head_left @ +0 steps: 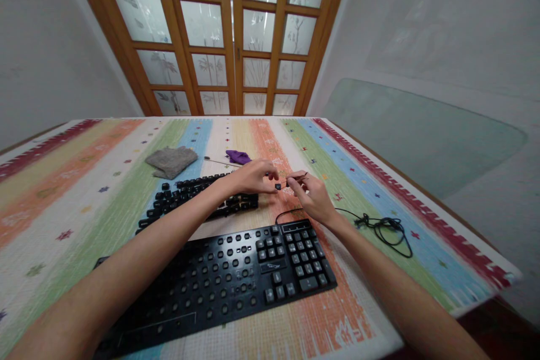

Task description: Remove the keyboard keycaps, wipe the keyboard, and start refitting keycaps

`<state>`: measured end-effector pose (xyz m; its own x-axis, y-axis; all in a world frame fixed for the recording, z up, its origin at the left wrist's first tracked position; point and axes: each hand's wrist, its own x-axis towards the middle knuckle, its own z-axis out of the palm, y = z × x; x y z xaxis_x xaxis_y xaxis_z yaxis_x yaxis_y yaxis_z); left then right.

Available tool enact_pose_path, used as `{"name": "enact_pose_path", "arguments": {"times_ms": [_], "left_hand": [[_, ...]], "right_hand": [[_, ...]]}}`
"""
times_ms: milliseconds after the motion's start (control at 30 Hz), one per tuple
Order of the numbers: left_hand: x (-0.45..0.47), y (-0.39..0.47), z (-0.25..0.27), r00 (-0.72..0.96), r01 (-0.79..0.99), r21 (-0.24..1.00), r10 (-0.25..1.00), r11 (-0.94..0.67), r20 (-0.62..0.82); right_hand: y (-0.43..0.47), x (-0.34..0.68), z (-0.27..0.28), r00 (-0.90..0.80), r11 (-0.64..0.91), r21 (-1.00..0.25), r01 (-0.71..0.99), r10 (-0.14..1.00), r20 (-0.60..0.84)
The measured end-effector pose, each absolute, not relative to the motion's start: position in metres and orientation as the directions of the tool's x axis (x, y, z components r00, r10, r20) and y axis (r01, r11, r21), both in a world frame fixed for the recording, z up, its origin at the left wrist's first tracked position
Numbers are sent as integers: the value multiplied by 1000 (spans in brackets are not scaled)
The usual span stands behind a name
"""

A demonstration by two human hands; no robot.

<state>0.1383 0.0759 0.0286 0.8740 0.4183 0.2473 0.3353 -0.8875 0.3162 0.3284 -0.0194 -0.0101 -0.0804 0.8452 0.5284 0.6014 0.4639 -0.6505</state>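
Observation:
Over the far side of the table, my left hand (pixel 256 176) has its fingers curled, and a small black keycap (pixel 278 186) sits at its thumb tip. Facing it, my right hand (pixel 311 194) pinches a thin dark tool (pixel 300 176), whose exact kind I cannot make out. The tool's near end points at the keycap. Below both hands lies a black keyboard (pixel 228 270); its main block is bare of keycaps, while the number pad and arrow keys have theirs. Loose black keycaps (pixel 169 198) lie in rows behind it, partly hidden by my left forearm.
A grey cloth (pixel 171 161) and a purple cloth (pixel 238 157) lie beyond the keycaps, with a thin stick (pixel 222 162) near the purple one. The keyboard's cable (pixel 386 228) is coiled at the right. A striped tablecloth (pixel 84 225) covers the table. Wood-framed glass doors (pixel 236 39) stand behind.

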Motion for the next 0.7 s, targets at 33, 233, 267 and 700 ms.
{"name": "enact_pose_path", "arguments": {"times_ms": [33,233,267,700], "left_hand": [[139,74,28,874,342,302,419,-890,246],[144,65,23,878,384,179,418,-906,233],[145,65,23,878,388,168,418,-906,232],[147,93,12,788,512,181,544,-839,290]], "right_hand": [[-19,328,-10,-74,461,-654,600,846,528],[-20,328,-9,-71,455,-675,581,854,515],[-20,328,-9,-78,459,-669,584,852,517],[-27,330,8,-147,477,-649,592,856,495]]}}
